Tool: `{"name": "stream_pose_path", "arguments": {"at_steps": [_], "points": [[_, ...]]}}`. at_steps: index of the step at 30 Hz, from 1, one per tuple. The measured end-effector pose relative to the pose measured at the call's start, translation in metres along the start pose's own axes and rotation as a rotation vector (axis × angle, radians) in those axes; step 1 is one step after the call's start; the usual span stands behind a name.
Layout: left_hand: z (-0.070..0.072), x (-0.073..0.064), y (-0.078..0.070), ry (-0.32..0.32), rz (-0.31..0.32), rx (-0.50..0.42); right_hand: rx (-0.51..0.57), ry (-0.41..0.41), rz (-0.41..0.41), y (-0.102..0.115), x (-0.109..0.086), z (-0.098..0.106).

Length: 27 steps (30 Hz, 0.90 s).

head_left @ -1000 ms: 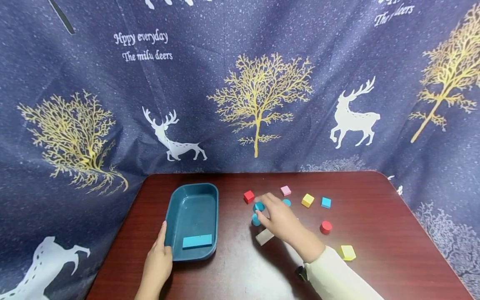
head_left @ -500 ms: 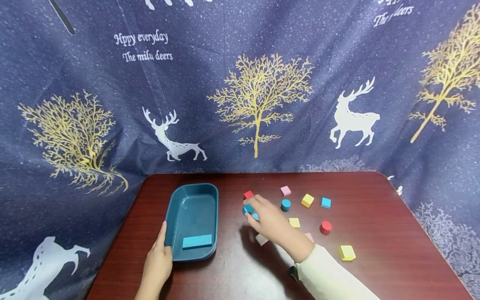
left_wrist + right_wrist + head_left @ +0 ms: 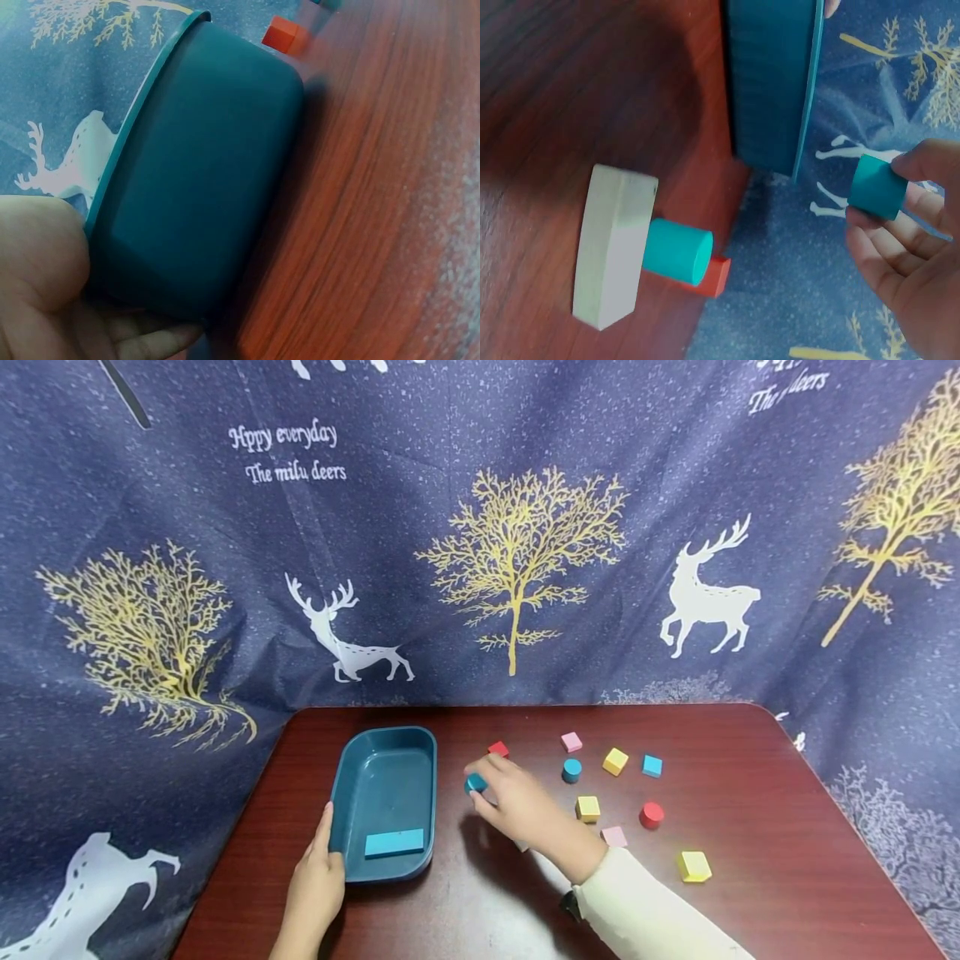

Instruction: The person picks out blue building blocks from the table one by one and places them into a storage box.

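My left hand (image 3: 315, 881) holds the left side of a dark teal tray (image 3: 433, 760), with fingers along its outer wall in the left wrist view. A flat light-blue block (image 3: 394, 842) lies in the tray's near end. My right hand (image 3: 517, 806) pinches a teal cylinder block (image 3: 878, 187) between thumb and fingertips, above the table right of the tray. Under that hand, in the right wrist view, a turquoise cylinder (image 3: 676, 250) stands beside a long beige block (image 3: 615, 247), with a red block (image 3: 718, 277) behind. The head view mostly hides these two under the hand.
On the right half of the table (image 3: 765, 827) lie several loose blocks, among them a teal cylinder (image 3: 572, 770), a yellow cube (image 3: 588, 808), a blue block (image 3: 652, 766) and a red cylinder (image 3: 652, 814). A patterned cloth (image 3: 450, 610) hangs behind the table.
My right hand has moved left toward the tray with the teal cylinder block. The yellow cube and a pink block have come out from under the arm. My left hand and the tray have stayed put.
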State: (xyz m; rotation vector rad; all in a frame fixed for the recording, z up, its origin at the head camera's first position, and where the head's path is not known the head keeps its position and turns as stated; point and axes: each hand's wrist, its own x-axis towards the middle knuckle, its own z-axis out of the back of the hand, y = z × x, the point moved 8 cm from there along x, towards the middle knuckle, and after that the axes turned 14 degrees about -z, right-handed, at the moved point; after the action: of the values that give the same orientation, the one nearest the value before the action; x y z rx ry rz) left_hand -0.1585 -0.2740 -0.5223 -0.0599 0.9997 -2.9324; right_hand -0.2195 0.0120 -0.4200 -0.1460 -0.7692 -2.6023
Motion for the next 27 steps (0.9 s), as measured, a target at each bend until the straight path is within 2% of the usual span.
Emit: {"name": "stream_pose_path", "arguments": {"at_steps": [20,27], "points": [[0.002,0.000,0.000,-0.005,-0.017,0.018,-0.057,0.095,0.082,0.039,0.010,-0.036],[0.001,0.001,0.001,0.014,-0.013,0.013,-0.096,0.081,0.107,0.048,0.014,-0.045]]}}
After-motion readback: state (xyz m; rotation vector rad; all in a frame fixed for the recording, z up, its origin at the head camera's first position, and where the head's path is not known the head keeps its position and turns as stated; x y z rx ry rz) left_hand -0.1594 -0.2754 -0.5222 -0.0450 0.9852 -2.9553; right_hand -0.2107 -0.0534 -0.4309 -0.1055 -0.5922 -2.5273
